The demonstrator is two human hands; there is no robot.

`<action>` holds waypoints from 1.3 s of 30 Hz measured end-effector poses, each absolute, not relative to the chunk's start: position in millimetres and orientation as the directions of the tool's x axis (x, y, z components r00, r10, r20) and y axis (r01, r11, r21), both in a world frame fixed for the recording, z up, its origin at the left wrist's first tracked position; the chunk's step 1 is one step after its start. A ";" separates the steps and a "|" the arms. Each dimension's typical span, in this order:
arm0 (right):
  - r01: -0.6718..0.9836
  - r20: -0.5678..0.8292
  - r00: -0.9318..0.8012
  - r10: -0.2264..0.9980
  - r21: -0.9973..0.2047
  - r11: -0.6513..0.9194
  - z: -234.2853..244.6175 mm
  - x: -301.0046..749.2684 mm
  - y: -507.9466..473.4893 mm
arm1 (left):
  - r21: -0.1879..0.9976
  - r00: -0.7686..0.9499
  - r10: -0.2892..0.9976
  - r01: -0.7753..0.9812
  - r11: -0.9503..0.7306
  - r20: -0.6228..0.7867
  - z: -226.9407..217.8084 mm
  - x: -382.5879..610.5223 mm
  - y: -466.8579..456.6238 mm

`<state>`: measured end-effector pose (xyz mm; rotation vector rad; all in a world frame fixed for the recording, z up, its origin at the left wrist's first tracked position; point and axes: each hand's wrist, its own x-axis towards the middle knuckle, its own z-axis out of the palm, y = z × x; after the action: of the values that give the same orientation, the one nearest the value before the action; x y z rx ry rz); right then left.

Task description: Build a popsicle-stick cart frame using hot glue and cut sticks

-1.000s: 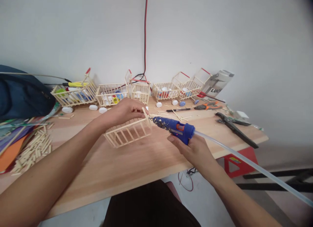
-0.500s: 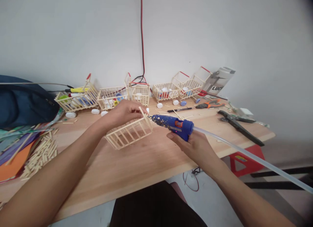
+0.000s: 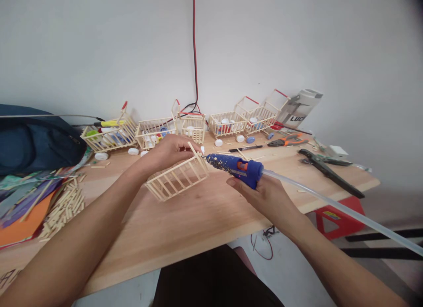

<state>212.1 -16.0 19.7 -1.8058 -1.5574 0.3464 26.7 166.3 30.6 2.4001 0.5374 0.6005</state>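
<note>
My left hand (image 3: 175,152) grips the far side of a small wooden-stick basket (image 3: 178,180), tilted above the table; the fingertips are partly hidden behind it. A stick stands up slantwise at the basket's upper right corner. My right hand (image 3: 264,194) is wrapped round a blue hot glue gun (image 3: 238,168), its nozzle speckled with dried bits and pointing left at that corner. From the gun's rear a long clear glue stick (image 3: 330,203) runs out to the lower right. Whether the nozzle touches the wood, I cannot tell.
Several miniature stick shopping carts (image 3: 112,135) holding bottle caps line the wall. To the right lie orange-handled pliers (image 3: 287,140), a black cutting tool (image 3: 330,172) and a pen (image 3: 246,148). Cut sticks (image 3: 64,207) are heaped at left beside coloured sheets (image 3: 28,219) and a blue bag (image 3: 36,135).
The whole view has shifted slightly, with the table and carts now a little farther right. Both hands, the basket and the glue gun keep nearly the same arrangement.
</note>
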 end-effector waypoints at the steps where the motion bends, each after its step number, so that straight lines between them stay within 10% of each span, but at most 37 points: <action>1: 0.751 0.246 0.235 0.940 -0.660 -0.015 20.2 212.0 -15.8 | 0.641 0.816 0.503 0.229 -0.733 0.284 31.1 26.6 165.9; 39: 0.782 0.254 0.242 0.937 -0.622 -0.033 26.0 210.1 -16.2 | 0.646 0.815 0.516 0.247 -0.722 0.265 32.9 26.3 165.1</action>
<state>210.1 -16.2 26.0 -1.8457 -1.5738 0.2940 26.3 165.1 32.9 2.3850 0.5597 0.5794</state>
